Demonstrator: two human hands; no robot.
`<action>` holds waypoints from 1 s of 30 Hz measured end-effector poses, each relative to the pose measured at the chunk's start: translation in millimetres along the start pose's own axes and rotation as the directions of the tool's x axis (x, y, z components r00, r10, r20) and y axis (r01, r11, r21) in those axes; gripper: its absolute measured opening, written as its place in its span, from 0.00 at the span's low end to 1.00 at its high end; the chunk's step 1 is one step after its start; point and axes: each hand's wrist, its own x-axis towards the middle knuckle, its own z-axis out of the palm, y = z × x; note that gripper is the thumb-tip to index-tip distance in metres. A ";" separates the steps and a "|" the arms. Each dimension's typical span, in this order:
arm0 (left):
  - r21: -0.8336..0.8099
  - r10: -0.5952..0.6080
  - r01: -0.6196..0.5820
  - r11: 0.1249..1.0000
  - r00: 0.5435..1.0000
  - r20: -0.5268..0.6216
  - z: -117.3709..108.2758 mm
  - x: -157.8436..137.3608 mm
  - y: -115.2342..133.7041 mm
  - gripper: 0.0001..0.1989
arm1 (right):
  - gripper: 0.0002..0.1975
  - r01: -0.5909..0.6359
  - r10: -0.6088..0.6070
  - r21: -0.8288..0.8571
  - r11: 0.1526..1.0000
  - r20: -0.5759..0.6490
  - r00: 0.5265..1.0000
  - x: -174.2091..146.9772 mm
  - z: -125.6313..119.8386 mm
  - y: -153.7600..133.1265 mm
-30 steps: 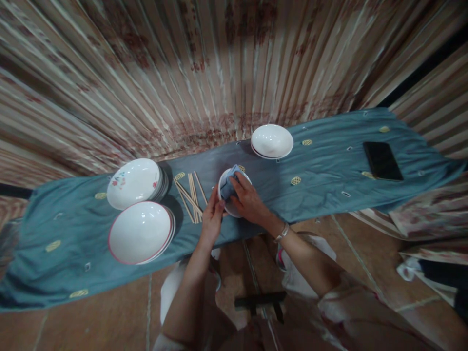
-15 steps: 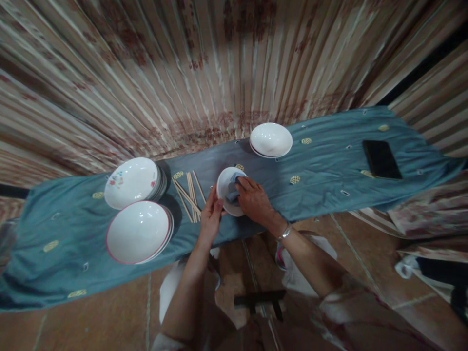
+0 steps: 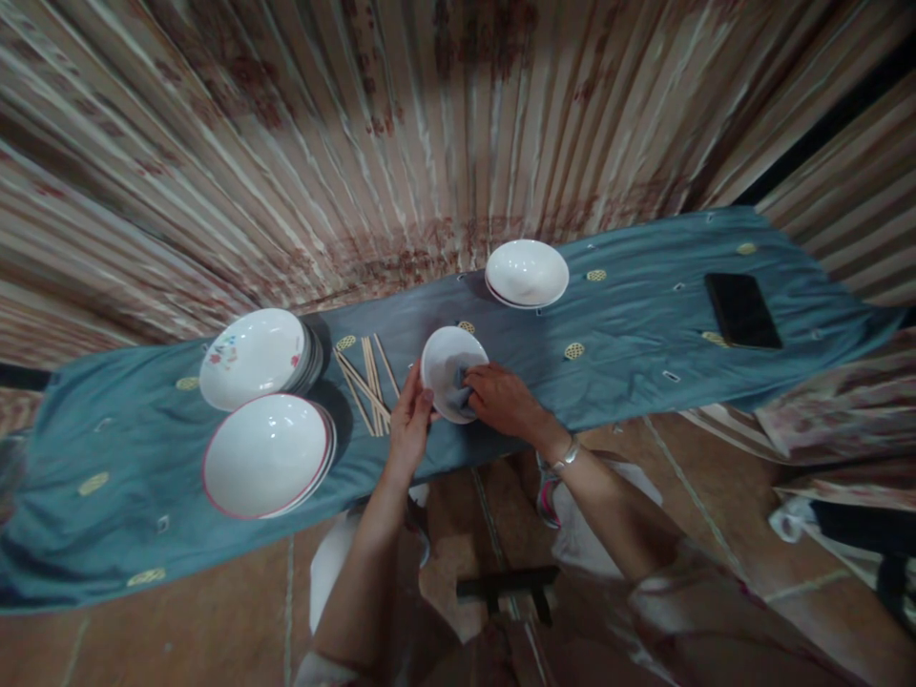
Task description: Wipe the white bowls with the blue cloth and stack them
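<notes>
A small white bowl (image 3: 442, 355) is tilted up above the cloth-covered table in front of me. My left hand (image 3: 410, 412) grips its left rim, the thumb on the inner side. Bunched in my right hand (image 3: 501, 399) is a grey-blue cloth (image 3: 459, 393), pressed against the inside of the bowl on its right. To the left of the bowl lie several wooden chopsticks (image 3: 368, 386), some of them crossed. Behind it, to the right, sit stacked white bowls (image 3: 528, 272).
On the left stand a stack of flower-patterned plates (image 3: 254, 358) and a stack of larger red-rimmed bowls (image 3: 266, 456). A dark flat tablet-like object (image 3: 742, 310) lies at the right of the teal tablecloth (image 3: 630, 329). A pleated curtain (image 3: 429, 143) hangs behind the table.
My right hand and the cloth have moved down inside the bowl, from its upper right wall to its lower right. My left hand keeps its hold on the rim.
</notes>
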 end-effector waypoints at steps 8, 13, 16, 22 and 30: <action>-0.005 0.002 -0.002 1.000 1.000 0.000 0.5 0.2 -1.6 0.40 | 0.13 0.031 -0.047 0.208 0.978 0.072 0.996 -2.3 -3.0 4.5; 0.000 0.002 -0.002 1.000 1.000 -0.009 1.6 0.2 -1.5 0.39 | 0.13 0.060 -0.088 0.345 0.937 0.067 0.994 -0.6 -1.5 6.0; 0.050 0.009 -0.008 0.999 1.000 -0.026 1.0 -0.9 -0.3 0.38 | 0.13 0.079 -0.125 0.448 0.890 0.073 0.990 0.6 -2.0 6.2; 0.101 0.076 -0.072 0.992 0.997 -0.032 -0.8 -0.1 -0.2 0.38 | 0.15 0.078 -0.139 0.634 0.769 0.046 0.989 4.4 3.4 6.3; 0.080 0.143 -0.143 0.986 0.990 0.001 -2.1 2.7 -2.1 0.33 | 0.17 0.124 -0.087 0.844 0.522 -0.092 0.992 13.2 17.3 -2.8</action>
